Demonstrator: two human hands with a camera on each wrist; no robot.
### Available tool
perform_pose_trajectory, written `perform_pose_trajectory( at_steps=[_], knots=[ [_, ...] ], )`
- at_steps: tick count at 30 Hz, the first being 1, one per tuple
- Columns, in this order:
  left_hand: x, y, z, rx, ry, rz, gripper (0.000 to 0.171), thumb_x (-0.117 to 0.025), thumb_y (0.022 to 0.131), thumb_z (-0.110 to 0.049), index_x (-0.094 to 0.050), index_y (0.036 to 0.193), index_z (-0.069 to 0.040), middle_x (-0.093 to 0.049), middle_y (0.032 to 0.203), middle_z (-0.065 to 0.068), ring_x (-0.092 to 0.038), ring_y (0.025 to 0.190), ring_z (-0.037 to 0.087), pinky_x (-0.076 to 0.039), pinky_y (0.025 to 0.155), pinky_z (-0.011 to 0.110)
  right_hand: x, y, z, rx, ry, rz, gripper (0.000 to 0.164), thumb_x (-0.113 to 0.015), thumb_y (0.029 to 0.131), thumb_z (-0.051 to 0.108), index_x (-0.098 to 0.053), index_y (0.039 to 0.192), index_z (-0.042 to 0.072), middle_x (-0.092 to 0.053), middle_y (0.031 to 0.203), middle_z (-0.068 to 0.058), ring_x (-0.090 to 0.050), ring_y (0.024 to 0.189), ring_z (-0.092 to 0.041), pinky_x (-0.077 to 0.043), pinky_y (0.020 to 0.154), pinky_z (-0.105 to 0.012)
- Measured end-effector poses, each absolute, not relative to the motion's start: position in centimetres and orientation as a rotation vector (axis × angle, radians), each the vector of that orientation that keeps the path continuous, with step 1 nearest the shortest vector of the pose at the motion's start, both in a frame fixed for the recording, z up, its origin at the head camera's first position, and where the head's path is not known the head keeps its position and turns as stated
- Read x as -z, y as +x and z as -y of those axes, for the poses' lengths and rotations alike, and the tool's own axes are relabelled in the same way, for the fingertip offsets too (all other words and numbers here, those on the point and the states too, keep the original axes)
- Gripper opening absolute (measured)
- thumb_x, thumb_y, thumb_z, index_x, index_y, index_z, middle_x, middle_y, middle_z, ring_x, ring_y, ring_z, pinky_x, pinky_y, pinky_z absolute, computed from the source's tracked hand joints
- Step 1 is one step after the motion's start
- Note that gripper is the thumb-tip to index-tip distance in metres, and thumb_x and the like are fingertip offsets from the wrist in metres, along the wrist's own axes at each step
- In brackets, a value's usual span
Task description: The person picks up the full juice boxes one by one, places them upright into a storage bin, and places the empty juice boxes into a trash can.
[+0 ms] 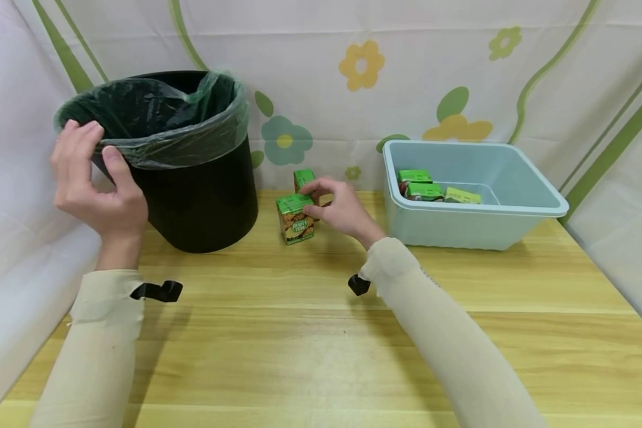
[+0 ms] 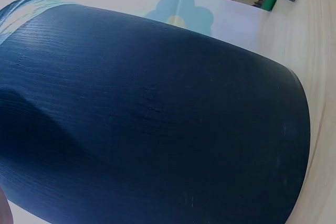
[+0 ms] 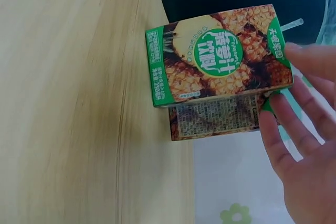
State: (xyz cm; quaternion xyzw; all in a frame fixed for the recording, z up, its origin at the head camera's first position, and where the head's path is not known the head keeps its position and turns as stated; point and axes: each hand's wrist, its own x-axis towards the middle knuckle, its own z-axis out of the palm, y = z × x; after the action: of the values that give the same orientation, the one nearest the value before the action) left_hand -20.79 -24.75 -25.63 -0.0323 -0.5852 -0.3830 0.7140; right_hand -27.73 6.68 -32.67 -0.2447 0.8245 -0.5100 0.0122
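Note:
My left hand (image 1: 93,172) is at the near-left rim of a black trash bin (image 1: 198,202), its fingers and thumb curled about the edge. A green plastic liner (image 1: 192,142) is folded over that rim. The bin's dark side (image 2: 173,114) fills most of the left wrist view, where that hand is nearly out of frame. With thumb and fingertips, my right hand (image 1: 342,208) pinches the top of a pineapple juice box (image 1: 296,224). This box stands upright, its front label (image 3: 220,53) showing in the right wrist view. Close behind it is a second juice box (image 1: 303,176), partly hidden.
At the right stands a light-blue plastic basin (image 1: 444,229) containing green-topped juice boxes (image 1: 425,191) and a yellowish box (image 1: 462,196). A white flowered cloth (image 1: 321,71) hangs behind the wooden table (image 1: 278,333). Beside the right hand, a white straw (image 3: 292,24) shows in the right wrist view.

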Motion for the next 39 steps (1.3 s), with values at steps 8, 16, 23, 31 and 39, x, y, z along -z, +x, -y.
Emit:
perform_pose_trajectory(
  at_steps=[8, 16, 23, 31, 39],
  knots=[
    [25.5, -20.9, 24.7, 0.849, -0.082, 1.291, 0.032, -0.059, 0.089, -0.021, -0.084, 0.105, -0.008, -0.082, 0.112, 0.003, -0.071, 0.124, 0.014, -0.046, 0.121, 0.033, 32.3, -27.4, -5.9, 1.324, -0.806, -2.778, 0.03, -0.083, 0.094, 0.019, -0.076, 0.124, 0.015, -0.061, 0.123, -0.001, -0.057, 0.112, -0.022, -0.055, 0.097, -0.04],
    [25.6, -20.9, 24.7, 0.844, -0.078, 1.306, 0.031, -0.059, 0.09, -0.021, -0.084, 0.105, -0.01, -0.082, 0.112, 0.004, -0.07, 0.125, 0.013, -0.046, 0.121, 0.033, 32.6, -27.3, -5.7, 1.353, -0.742, -2.759, 0.027, -0.081, 0.095, 0.016, -0.076, 0.122, 0.015, -0.058, 0.132, 0.0, -0.057, 0.119, -0.021, -0.058, 0.097, -0.039],
    [25.5, -20.9, 24.8, 0.841, -0.077, 1.313, 0.031, -0.059, 0.09, -0.021, -0.084, 0.105, -0.011, -0.082, 0.113, 0.002, -0.07, 0.125, 0.013, -0.045, 0.121, 0.033, 32.7, -27.4, -5.6, 1.382, -0.744, -2.729, 0.026, -0.081, 0.095, 0.016, -0.075, 0.12, 0.014, -0.058, 0.142, -0.001, -0.062, 0.122, -0.025, -0.058, 0.102, -0.043],
    [25.6, -20.7, 25.0, 0.837, -0.076, 1.308, 0.032, -0.059, 0.09, -0.021, -0.084, 0.105, -0.009, -0.082, 0.112, 0.002, -0.07, 0.125, 0.013, -0.045, 0.121, 0.033, 32.6, -27.2, -5.4, 1.333, -0.747, -2.752, 0.027, -0.083, 0.094, 0.019, -0.074, 0.12, 0.018, -0.061, 0.134, -0.002, -0.062, 0.121, -0.025, -0.055, 0.105, -0.047],
    [25.7, -20.9, 25.2, 0.831, -0.068, 1.323, 0.031, -0.059, 0.09, -0.021, -0.084, 0.106, -0.012, -0.082, 0.114, -0.002, -0.069, 0.127, 0.012, -0.044, 0.122, 0.033, 32.1, -27.2, -5.5, 1.286, -0.75, -2.726, 0.03, -0.083, 0.094, 0.017, -0.074, 0.122, 0.019, -0.066, 0.133, -0.001, -0.065, 0.121, -0.025, -0.058, 0.102, -0.046]
  ],
)
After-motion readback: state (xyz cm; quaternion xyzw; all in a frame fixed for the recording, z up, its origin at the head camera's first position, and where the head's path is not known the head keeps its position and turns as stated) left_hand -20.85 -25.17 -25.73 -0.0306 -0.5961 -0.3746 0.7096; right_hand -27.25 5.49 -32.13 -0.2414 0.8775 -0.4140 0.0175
